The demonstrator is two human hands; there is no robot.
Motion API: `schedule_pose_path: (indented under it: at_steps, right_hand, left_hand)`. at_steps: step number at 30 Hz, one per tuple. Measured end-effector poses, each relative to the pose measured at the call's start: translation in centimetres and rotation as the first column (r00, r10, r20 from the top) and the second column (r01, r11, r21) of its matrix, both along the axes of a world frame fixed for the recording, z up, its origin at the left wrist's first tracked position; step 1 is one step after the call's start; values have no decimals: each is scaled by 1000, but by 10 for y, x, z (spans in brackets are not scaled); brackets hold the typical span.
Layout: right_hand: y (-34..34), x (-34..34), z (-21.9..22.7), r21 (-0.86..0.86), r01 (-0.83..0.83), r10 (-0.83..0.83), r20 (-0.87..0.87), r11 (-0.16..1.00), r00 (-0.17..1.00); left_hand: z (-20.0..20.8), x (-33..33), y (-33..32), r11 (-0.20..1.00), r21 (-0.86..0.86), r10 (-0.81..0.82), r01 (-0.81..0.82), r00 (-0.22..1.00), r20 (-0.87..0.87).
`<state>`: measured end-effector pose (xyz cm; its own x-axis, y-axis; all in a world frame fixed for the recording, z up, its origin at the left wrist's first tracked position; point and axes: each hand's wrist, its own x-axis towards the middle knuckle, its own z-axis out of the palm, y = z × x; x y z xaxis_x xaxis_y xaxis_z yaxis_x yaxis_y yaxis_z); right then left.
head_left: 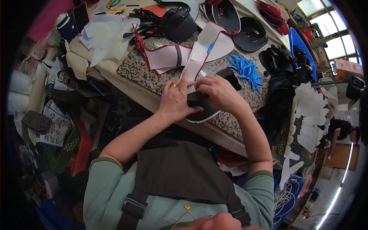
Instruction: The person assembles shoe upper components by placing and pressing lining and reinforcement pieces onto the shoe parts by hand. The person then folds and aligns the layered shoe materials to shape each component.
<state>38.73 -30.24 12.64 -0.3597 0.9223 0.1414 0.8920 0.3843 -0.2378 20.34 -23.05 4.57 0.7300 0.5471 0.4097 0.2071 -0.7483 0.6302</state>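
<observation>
A shoe upper of white lining with red edging [207,44] lies on the speckled stone slab, a black curved part [205,111] at its near end. My left hand [174,97] grips that near end, index finger stretched along the white strip and thumb on the black part. Closed in a pinch, my right hand [220,92] meets the same piece at its red edge; its fingertips are partly hidden. Just beyond the right hand is a dark strip [230,78]. A second white and red upper piece [166,59] with a grey band lies to the left.
Blue strips [247,71] lie in a heap on the stone slab [142,78]. Black pieces [174,25] and black-and-red uppers [224,17] crowd the far side. White sheets [111,38] are at left, black pieces [278,88] at right. Another person [341,130] is at far right.
</observation>
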Motion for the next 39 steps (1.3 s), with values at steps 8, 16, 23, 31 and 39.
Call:
schedule_pose_path:
  at_steps: [8, 16, 23, 31, 39]
  right_hand:
    - [-53, -24, 13, -133, 95, -97, -11, 987, 995]
    - [-24, -8, 34, 90, 141, -140, -17, 986, 990]
    - [60, 15, 9, -97, 99, -76, 216, 990, 973]
    - [79, 5, 8, -233, 180, -106, 300, 956, 948]
    - [93, 8, 1, -217, 315, -200, 429, 924, 881]
  left_hand:
    - [-1, -2, -4, 994, 108, 16, -6, 995, -93]
    - [-6, -5, -6, 1000, 15, -16, 16, 1000, 26]
    - [4, -8, -22, 922, 322, 112, -217, 943, 315]
    - [-15, -8, -23, 863, 414, -316, 291, 949, -9]
    - [-11, -13, -6, 941, 270, -195, 202, 979, -54]
